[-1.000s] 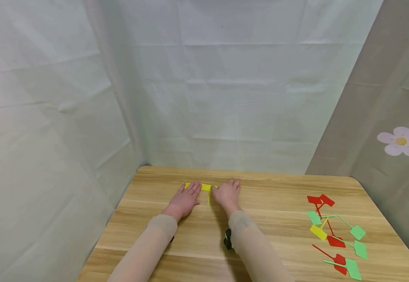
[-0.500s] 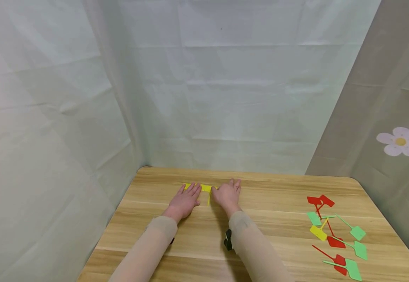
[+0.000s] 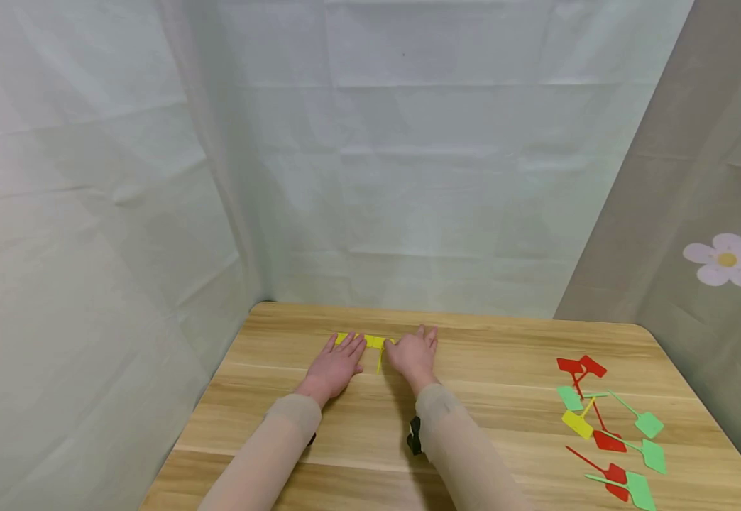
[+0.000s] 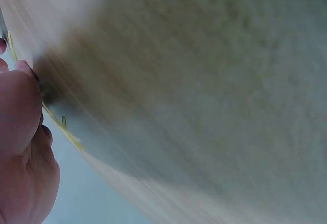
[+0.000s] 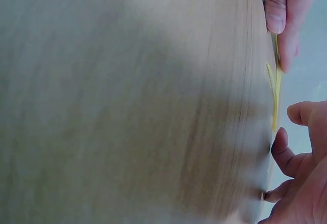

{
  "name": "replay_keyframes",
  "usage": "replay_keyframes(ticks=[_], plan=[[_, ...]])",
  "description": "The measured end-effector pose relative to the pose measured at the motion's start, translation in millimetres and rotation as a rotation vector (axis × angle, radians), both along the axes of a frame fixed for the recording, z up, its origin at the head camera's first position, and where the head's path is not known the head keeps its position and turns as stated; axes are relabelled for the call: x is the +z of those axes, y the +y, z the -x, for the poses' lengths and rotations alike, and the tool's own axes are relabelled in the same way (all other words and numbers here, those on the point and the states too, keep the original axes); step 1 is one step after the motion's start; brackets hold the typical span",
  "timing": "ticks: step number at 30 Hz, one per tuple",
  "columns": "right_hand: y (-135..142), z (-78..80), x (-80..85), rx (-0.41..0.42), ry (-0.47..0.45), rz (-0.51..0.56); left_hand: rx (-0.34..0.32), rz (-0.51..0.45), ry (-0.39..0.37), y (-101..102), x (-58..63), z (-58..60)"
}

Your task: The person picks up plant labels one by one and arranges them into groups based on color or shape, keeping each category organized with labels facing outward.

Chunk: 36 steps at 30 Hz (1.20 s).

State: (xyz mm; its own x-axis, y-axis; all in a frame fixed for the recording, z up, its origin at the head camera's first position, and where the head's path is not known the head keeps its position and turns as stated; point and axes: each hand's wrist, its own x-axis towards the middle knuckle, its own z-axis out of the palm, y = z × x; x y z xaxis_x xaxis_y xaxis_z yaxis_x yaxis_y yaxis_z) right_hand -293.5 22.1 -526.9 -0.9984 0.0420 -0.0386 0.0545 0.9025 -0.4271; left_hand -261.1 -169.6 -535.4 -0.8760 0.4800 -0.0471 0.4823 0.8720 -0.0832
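Observation:
In the head view, yellow plant labels (image 3: 371,341) lie in a row near the table's far edge, a thin stem pointing toward me. My left hand (image 3: 334,370) lies flat across their left part, fingers straight and pressing down. At the right end, my right hand (image 3: 412,357) touches the row with its thumb side, other fingers stretched out on the table. The right wrist view shows the yellow strip (image 5: 276,91) edge-on between both hands. In the left wrist view the yellow edge (image 4: 64,128) appears beside the left hand (image 4: 23,137). Fingers hide parts of the labels.
At the right of the wooden table (image 3: 485,397) lie several loose labels, some overlapping: red ones (image 3: 610,441), green ones (image 3: 649,425) and a yellow one (image 3: 578,424). Pale cloth (image 3: 409,213) hangs behind the table and along its left side.

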Motion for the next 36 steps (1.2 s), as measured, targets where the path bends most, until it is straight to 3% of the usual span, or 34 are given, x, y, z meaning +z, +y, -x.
replay_keyframes(ticks=[6, 18, 30, 36], plan=[[-0.3, -1.6, 1.1, -0.003, -0.001, -0.001, 0.008, 0.006, 0.009, -0.9, -2.1, 0.4], [1.2, -2.0, 2.2, 0.000, -0.010, -0.007, -0.003, 0.049, 0.034, 4.8, 13.0, -6.7], [2.4, -3.0, 1.7, 0.001, -0.039, 0.020, -0.029, 0.053, 0.095, 4.8, 4.3, -4.5], [3.9, -0.3, 2.5, 0.001, 0.007, 0.017, -0.054, 0.067, 0.145, 3.3, 1.6, -3.3]])
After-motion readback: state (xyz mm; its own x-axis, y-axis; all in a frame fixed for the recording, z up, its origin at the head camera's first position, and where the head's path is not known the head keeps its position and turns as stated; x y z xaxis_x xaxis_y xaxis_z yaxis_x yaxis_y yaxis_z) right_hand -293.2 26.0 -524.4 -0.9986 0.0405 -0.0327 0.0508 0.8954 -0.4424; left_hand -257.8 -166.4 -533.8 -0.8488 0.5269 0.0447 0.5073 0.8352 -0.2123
